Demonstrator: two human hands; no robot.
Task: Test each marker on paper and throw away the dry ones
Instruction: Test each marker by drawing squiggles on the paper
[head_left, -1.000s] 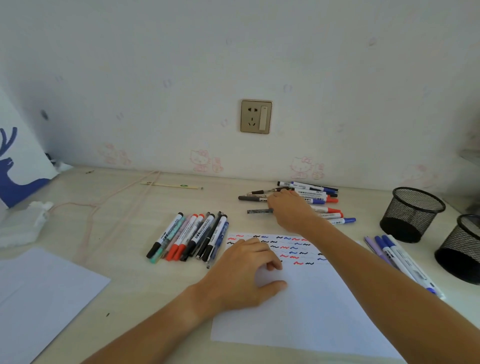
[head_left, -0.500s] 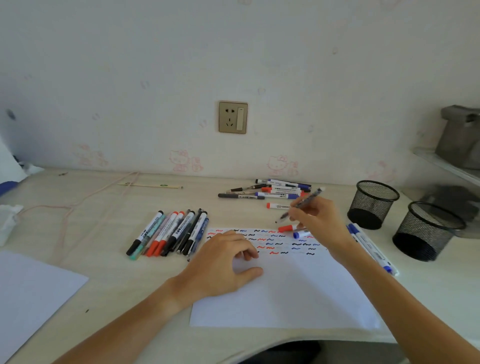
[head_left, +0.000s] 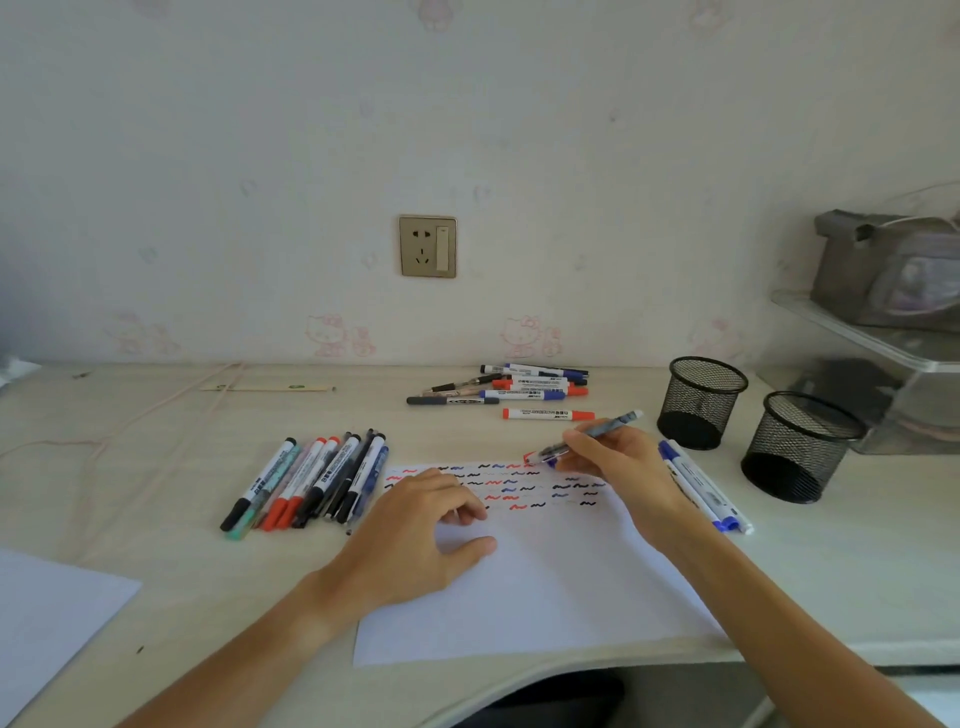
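Pen: a slim blue-grey pen (head_left: 589, 437) sits in the right hand (head_left: 618, 465), tilted, its low end over the top edge of the paper (head_left: 519, 587), its other end up toward the cups. Whether the tip is capped I can't tell.
How it handles: I'd judge it light, stiff and a bit slick in the barrel; best taken near the lower third, close to the tip, for control of a short squiggle. Not fragile, though a felt tip would splay under hard pressing.
Right hand: fingers curled, pinching the pen's barrel between thumb and fingertips; wrist low over the sheet's right side.
Left hand: the left hand (head_left: 421, 530) rests on the paper, fingers loosely bent, thumb stretched out flat; it holds nothing and seems to pin the sheet.
Paper: rows of red, blue and black squiggles (head_left: 498, 486) run across its top; the lower part is blank.
Other markers: a tight row (head_left: 311, 480) lies left of the sheet, a loose pile (head_left: 511, 391) near the wall, and a few (head_left: 701, 486) just right of the sheet.
Cups: two black mesh cups (head_left: 701, 400) stand at the right, well apart from the paper.
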